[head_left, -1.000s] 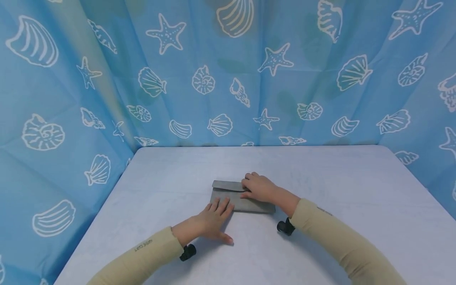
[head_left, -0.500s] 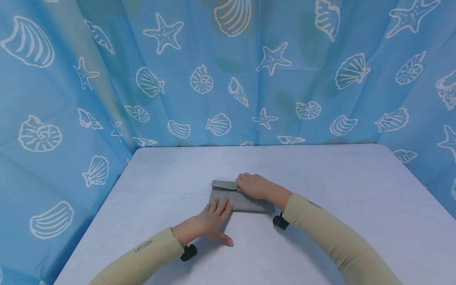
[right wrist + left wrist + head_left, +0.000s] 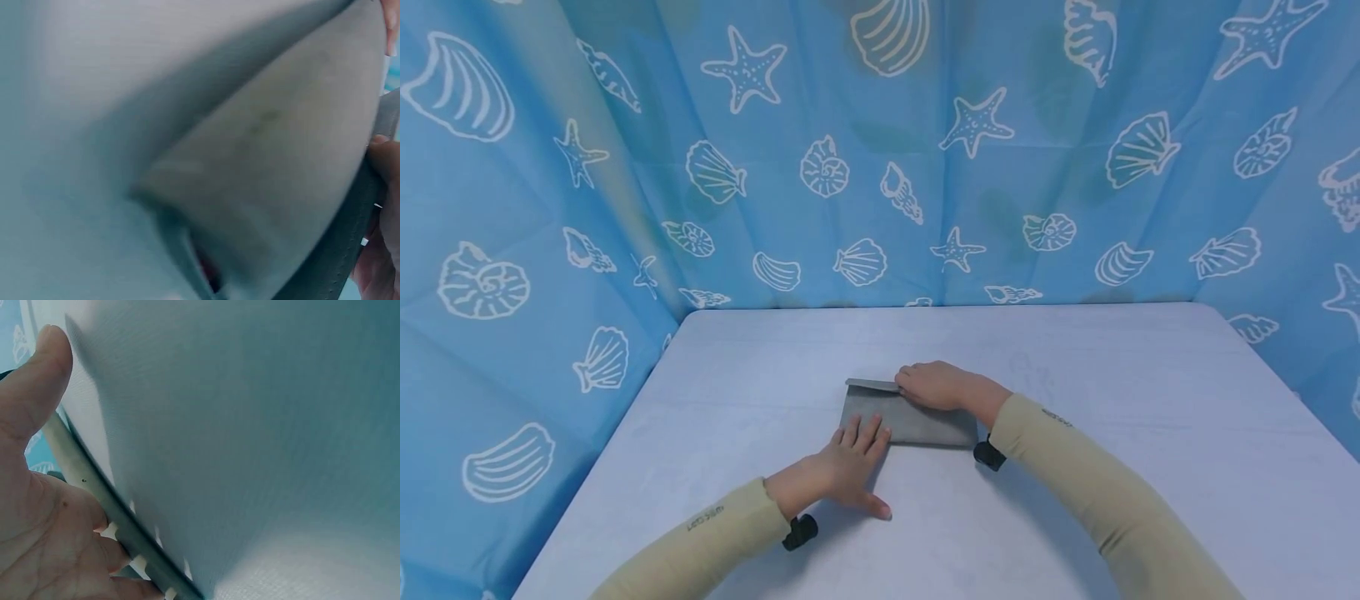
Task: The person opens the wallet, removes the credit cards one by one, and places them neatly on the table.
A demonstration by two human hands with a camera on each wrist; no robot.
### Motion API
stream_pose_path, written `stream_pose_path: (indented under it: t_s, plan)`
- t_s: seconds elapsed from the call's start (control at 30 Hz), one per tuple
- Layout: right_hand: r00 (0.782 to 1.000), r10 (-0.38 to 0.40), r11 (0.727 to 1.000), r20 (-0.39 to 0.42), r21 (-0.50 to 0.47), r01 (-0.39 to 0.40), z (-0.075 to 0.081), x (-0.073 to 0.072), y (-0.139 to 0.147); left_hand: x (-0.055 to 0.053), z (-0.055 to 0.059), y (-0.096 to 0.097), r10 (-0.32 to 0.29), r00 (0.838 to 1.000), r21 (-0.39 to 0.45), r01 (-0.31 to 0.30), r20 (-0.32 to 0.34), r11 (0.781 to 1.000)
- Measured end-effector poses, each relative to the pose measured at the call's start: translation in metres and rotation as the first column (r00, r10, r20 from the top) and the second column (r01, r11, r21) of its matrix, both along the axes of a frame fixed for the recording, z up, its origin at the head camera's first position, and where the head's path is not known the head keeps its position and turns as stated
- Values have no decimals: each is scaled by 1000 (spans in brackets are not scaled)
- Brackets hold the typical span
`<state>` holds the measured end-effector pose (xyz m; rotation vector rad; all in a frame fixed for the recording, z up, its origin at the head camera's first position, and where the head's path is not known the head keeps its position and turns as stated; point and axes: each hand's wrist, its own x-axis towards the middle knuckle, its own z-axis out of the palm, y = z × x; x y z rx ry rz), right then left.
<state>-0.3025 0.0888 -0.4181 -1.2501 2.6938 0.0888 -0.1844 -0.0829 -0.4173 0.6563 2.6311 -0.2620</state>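
Note:
A flat grey pouch [image 3: 917,421] with a flap along its far edge lies on the white table in the head view. My left hand [image 3: 850,467] rests with spread fingers on its near left part, thumb on the table. In the left wrist view the left palm [image 3: 44,531] shows beside the pouch's edge [image 3: 125,515]. My right hand [image 3: 940,385] grips the flap [image 3: 871,384] near its middle, and the flap stands partly lifted. The right wrist view shows the right thumb [image 3: 386,156] on the flap, with fingers behind it; the pouch's side end gapes slightly.
The white table [image 3: 760,358] spreads out around the pouch. Behind and to the left hangs a blue curtain [image 3: 805,225] with shell and starfish prints. Small black devices [image 3: 989,455] are strapped at both wrists.
My right hand has shifted left along the flap and closed on it, then risen slightly. The flap has tilted upward and looks narrower. The left hand has stayed put.

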Motion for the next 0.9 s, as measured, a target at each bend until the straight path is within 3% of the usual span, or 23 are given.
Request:
stream_pose_path:
  t_s: [0.1,0.2,0.33,0.5,0.63,0.77,0.83,0.9]
  plan:
    - [996,-53,995,76,-76,59,1,-6,3,-2,1,-1,4,1000,1,-4,11,1000]
    - [981,-99,966,169,-218,136,-2,-14,10,-3,1,-1,5,1000,0,-5,28,1000]
    - [962,-60,921,266,-358,156,-4,-24,22,-2,2,-1,10,999,12,-11,51,1000]
    - [932,-46,908,360,-373,189,-3,-35,42,0,2,-1,7,998,32,-9,58,999]
    - [913,-132,886,386,-368,283,-4,-41,59,0,2,-2,7,998,28,-9,62,1000]
    - [882,-254,831,397,-378,409,-6,-44,73,-2,3,-2,7,997,21,-8,76,1000]
    - [877,-313,817,365,-367,445,-6,-44,75,-3,3,-2,7,996,19,-9,86,1000]
    - [883,-349,822,315,-350,449,-6,-43,76,-4,3,-2,12,996,20,-14,91,1000]
